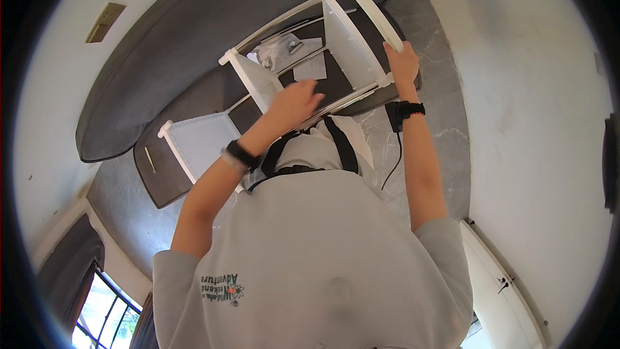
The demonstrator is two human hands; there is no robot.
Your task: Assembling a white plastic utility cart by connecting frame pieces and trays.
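Note:
A white shelf rack with tube rails and several panels lies on its side across a dark brown cushioned seat. My right hand is closed around the curved white tube at its right end. Over the middle of the rack, close to the near rail, hovers my left hand; its fingers are loosely bent and apart, slightly blurred, with nothing visible in them. Behind the rails are a clear plastic bag with small parts in it and a white paper sheet.
The dark sofa back curves along the far left side. A thin pale stick lies on the seat's left end. Grey marbled floor borders the seat. A black cable hangs by my right wrist. A white wall rises at right.

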